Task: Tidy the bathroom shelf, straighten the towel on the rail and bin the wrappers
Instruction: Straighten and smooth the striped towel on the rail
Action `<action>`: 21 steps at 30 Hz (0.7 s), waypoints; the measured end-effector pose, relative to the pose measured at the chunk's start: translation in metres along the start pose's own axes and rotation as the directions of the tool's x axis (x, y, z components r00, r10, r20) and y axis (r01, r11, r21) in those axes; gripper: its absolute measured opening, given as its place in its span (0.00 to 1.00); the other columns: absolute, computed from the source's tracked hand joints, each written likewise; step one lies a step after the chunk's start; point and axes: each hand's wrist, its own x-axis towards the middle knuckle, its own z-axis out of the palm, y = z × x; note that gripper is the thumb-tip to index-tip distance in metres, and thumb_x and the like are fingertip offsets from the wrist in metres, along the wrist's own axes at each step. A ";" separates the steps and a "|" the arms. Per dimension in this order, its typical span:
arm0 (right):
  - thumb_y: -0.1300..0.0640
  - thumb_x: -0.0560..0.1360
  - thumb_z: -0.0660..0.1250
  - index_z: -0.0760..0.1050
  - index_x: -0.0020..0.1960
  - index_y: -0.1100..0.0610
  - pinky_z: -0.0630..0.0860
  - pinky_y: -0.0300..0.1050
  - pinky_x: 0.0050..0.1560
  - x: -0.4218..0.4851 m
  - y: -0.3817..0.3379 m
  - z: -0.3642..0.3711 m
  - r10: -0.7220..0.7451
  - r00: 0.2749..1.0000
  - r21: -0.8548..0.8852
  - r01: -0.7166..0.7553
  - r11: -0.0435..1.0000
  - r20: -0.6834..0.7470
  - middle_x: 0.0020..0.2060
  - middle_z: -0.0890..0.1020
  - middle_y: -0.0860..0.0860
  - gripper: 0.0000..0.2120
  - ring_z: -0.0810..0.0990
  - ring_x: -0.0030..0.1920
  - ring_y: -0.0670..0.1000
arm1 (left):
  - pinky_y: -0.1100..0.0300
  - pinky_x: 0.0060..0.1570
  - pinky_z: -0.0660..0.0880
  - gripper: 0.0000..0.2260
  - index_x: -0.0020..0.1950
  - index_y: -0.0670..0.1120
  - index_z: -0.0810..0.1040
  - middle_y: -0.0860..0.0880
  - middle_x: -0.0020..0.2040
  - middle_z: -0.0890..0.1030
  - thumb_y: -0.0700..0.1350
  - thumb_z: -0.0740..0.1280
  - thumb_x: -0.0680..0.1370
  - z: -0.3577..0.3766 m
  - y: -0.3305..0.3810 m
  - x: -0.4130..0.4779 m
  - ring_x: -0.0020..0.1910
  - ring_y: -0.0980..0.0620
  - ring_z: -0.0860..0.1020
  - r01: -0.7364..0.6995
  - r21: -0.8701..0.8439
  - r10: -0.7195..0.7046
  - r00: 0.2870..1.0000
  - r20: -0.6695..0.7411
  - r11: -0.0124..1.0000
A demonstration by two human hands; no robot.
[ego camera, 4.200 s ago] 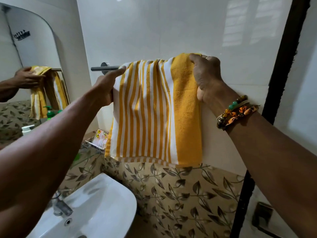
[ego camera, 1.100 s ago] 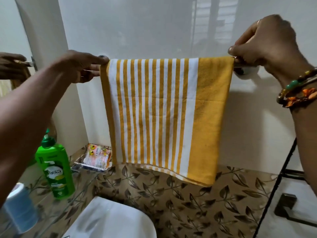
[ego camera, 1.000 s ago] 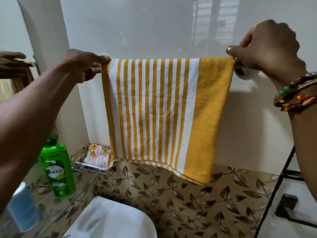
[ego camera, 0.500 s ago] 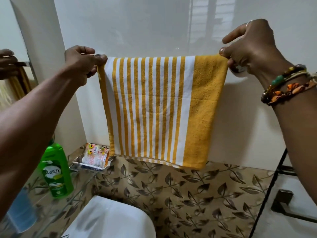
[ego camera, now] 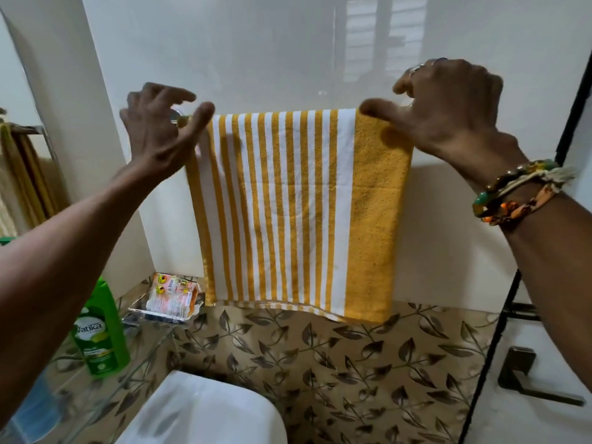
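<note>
Both hands open: left hand and right hand gripped nothing, at towel corners; risk: snagging an edge could pull it crooked

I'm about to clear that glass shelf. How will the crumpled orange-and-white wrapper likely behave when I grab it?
The crumpled orange-and-white wrapper looks like thin, creased film, so it is probably very light and floppy. It will likely crush flat in a pinch. Lying on the smooth glass shelf, it may slide rather than lift if pushed.
</note>
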 end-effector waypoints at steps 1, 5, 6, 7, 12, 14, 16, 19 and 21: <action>0.22 0.68 0.56 0.79 0.63 0.55 0.67 0.52 0.49 0.000 -0.005 0.001 -0.057 0.998 -0.048 0.059 0.997 0.032 0.58 0.81 0.58 0.42 0.76 0.59 0.63 | 0.48 0.64 0.62 0.28 0.65 0.50 0.78 0.45 0.64 0.76 0.69 0.60 0.76 0.000 0.006 -0.002 0.68 0.43 0.69 -0.140 0.054 0.135 0.988 0.078 0.989; 0.25 0.71 0.55 0.69 0.72 0.55 0.58 0.60 0.68 0.002 -0.024 0.012 -0.266 0.941 -0.091 0.290 0.953 0.210 0.67 0.75 0.57 0.42 0.68 0.70 0.59 | 0.43 0.71 0.56 0.36 0.73 0.48 0.69 0.41 0.68 0.75 0.73 0.55 0.75 0.014 0.028 0.001 0.71 0.39 0.68 -0.402 0.161 0.323 0.873 0.366 0.901; 0.28 0.73 0.56 0.67 0.73 0.56 0.54 0.61 0.70 0.003 -0.029 0.016 -0.303 0.921 -0.079 0.330 0.941 0.244 0.68 0.74 0.57 0.40 0.67 0.71 0.58 | 0.42 0.71 0.57 0.37 0.73 0.48 0.69 0.40 0.67 0.75 0.73 0.55 0.75 0.018 0.031 0.001 0.69 0.38 0.69 -0.403 0.170 0.314 0.865 0.391 0.899; 0.30 0.75 0.56 0.67 0.73 0.56 0.52 0.62 0.71 0.005 -0.032 0.020 -0.327 0.906 -0.073 0.358 0.931 0.270 0.68 0.74 0.57 0.37 0.68 0.71 0.58 | 0.42 0.70 0.59 0.37 0.73 0.47 0.69 0.39 0.66 0.75 0.73 0.54 0.75 0.021 0.032 0.001 0.67 0.37 0.70 -0.393 0.165 0.303 0.865 0.401 0.904; 0.40 0.81 0.55 0.72 0.60 0.60 0.64 0.58 0.58 0.005 -0.018 0.037 -0.332 0.925 -0.201 0.367 0.908 0.186 0.55 0.79 0.60 0.23 0.76 0.55 0.62 | 0.41 0.63 0.64 0.37 0.69 0.41 0.69 0.36 0.61 0.75 0.70 0.55 0.74 0.021 0.021 0.003 0.60 0.34 0.71 -0.397 0.234 0.289 0.875 0.389 0.888; 0.42 0.81 0.54 0.72 0.57 0.62 0.66 0.57 0.53 0.002 -0.006 0.042 -0.364 0.924 -0.264 0.381 0.886 0.113 0.51 0.80 0.62 0.23 0.77 0.50 0.63 | 0.40 0.63 0.63 0.38 0.67 0.39 0.70 0.34 0.60 0.74 0.69 0.54 0.73 0.021 0.017 0.005 0.59 0.33 0.71 -0.363 0.268 0.250 0.893 0.375 0.892; 0.42 0.81 0.54 0.71 0.56 0.63 0.66 0.57 0.51 0.000 0.001 0.044 -0.389 0.918 -0.311 0.391 0.866 0.073 0.49 0.80 0.63 0.23 0.78 0.48 0.63 | 0.40 0.63 0.63 0.38 0.66 0.38 0.69 0.34 0.59 0.74 0.69 0.53 0.73 0.022 0.014 0.004 0.59 0.33 0.70 -0.345 0.286 0.232 0.903 0.363 0.894; 0.43 0.81 0.55 0.71 0.57 0.64 0.67 0.58 0.51 -0.001 0.000 0.046 -0.386 0.921 -0.312 0.383 0.870 0.054 0.49 0.79 0.64 0.23 0.77 0.47 0.64 | 0.39 0.63 0.62 0.38 0.66 0.38 0.69 0.34 0.59 0.73 0.70 0.53 0.73 0.026 0.011 0.005 0.59 0.33 0.70 -0.340 0.303 0.224 0.906 0.360 0.890; 0.42 0.81 0.55 0.71 0.59 0.63 0.66 0.58 0.52 -0.003 0.000 0.049 -0.368 0.929 -0.289 0.361 0.887 0.033 0.51 0.79 0.63 0.24 0.77 0.48 0.64 | 0.38 0.64 0.62 0.39 0.67 0.39 0.68 0.34 0.59 0.73 0.72 0.54 0.74 0.027 0.009 0.006 0.59 0.33 0.70 -0.336 0.296 0.219 0.905 0.366 0.894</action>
